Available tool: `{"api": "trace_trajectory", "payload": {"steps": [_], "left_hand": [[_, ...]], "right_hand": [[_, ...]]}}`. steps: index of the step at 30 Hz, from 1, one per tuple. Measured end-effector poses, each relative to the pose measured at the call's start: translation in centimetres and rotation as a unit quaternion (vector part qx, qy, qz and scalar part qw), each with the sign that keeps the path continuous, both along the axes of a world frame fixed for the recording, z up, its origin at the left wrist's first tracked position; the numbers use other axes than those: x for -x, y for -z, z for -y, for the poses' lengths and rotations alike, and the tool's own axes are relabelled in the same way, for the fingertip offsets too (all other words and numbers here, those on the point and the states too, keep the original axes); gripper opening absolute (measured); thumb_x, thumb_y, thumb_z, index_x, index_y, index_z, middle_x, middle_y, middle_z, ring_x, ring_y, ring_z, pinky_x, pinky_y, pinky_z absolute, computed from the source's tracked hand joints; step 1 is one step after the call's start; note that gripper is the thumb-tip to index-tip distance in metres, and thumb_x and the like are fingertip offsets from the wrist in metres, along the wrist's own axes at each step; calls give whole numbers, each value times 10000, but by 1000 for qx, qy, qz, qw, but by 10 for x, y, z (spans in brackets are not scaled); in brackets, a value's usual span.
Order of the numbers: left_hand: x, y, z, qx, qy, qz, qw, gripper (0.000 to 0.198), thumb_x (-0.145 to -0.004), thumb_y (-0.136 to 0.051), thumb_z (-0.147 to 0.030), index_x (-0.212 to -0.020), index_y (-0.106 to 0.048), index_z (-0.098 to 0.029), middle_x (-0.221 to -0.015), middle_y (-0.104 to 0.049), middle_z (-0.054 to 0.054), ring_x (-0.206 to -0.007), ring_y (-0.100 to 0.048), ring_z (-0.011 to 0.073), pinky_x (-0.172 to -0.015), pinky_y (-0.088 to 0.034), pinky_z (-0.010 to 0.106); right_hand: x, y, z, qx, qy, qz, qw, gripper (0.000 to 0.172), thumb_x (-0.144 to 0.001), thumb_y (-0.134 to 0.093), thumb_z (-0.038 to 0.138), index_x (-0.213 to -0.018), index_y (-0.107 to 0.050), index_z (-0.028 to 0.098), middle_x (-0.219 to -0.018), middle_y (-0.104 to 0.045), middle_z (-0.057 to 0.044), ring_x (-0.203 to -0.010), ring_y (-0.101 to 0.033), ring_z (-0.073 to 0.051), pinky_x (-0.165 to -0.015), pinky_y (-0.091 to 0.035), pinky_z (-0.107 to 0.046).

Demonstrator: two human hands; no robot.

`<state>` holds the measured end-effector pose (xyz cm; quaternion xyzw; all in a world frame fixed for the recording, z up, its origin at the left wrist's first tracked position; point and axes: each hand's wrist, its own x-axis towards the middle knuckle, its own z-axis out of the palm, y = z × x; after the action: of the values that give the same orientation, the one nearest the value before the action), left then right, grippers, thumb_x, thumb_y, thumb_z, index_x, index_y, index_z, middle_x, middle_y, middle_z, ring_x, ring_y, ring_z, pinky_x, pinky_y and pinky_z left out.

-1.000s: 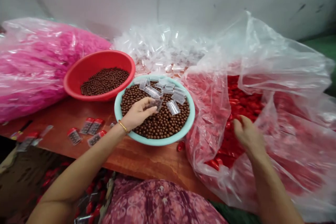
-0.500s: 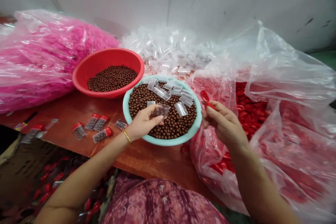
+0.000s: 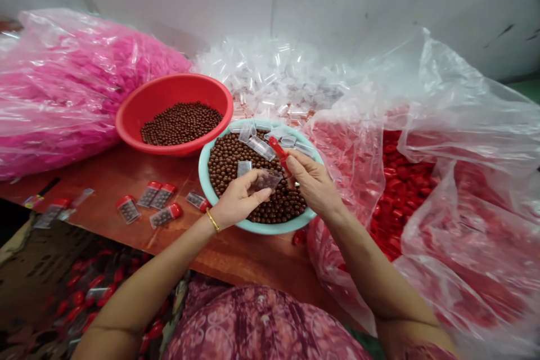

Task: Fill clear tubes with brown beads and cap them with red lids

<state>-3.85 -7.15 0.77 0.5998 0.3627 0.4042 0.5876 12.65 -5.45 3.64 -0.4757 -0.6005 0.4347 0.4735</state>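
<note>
Over the light blue basin (image 3: 203, 171), my left hand (image 3: 238, 199) pinches a clear plastic container (image 3: 269, 180) between thumb and fingers. Close to its right, my right hand (image 3: 310, 183) grips a red plastic cap (image 3: 279, 153), which sticks up from the fingertips. The cap and the container are near each other; whether they touch is hard to tell. Brown balls (image 3: 228, 160) fill the basin beneath both hands. Several empty clear containers (image 3: 259, 147) lie on top of the balls toward the basin's back.
A red basin (image 3: 126, 124) of brown balls stands behind left. Filled red-capped containers (image 3: 164, 215) lie on the table (image 3: 169, 242). Clear containers (image 3: 274, 73) are heaped at the back. Bags hold pink pieces (image 3: 84, 79) at left and red caps (image 3: 400, 191) at right.
My right hand has moved left from beside the bag of red caps, bringing the red cap over the basin near the container. My left hand has shifted slightly right, still holding the container.
</note>
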Motion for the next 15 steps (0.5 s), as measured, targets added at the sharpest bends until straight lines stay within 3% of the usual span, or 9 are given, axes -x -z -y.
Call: {"api": "trace_trajectory", "payload": {"steps": [3,5,8,12,15], "left_hand": [[0,3,0,-36,5,-32,999,284,-816,-545,-308,-1047,-541,-144,-946,-613,58,-848,-582,161,-787,-488,292],[1,3,1,-64,-9,-63,996,268,-835,-508,-302,-1043,-541,-136,-953,-616,65,-867,-581,175,-808,-480,311],[3,2,3,-105,-25,-108,988,280,-853,-473,-297,-1060,-538,-119,-992,-623,89,-949,-578,204,-876,-459,342],[3,1,4,-142,-25,-112,983,349,-868,-453,-311,-1146,-519,-111,-995,-641,102,-1009,-580,224,-917,-450,358],[2,2,4,-150,-24,-115,982,365,-874,-449,-308,-1176,-523,-117,-1069,-644,108,-1037,-582,222,-931,-451,354]], "right_hand": [[6,2,0,-53,-59,38,996,382,-792,-560,549,-910,-712,218,-823,-677,0,-720,-599,-126,-702,-493,-261],[9,6,1,-76,-80,51,993,356,-834,-533,503,-974,-708,227,-891,-700,-4,-823,-623,-146,-789,-488,-276],[10,12,2,-87,-82,71,990,366,-892,-452,470,-1053,-691,244,-864,-703,4,-801,-630,-144,-776,-492,-272],[7,16,4,-76,-82,91,990,396,-888,-442,496,-1015,-710,232,-828,-713,-1,-802,-643,-163,-757,-508,-287],[7,21,8,-90,-46,97,990,395,-883,-452,497,-1009,-712,227,-846,-723,-8,-777,-650,-162,-732,-515,-290]]}}
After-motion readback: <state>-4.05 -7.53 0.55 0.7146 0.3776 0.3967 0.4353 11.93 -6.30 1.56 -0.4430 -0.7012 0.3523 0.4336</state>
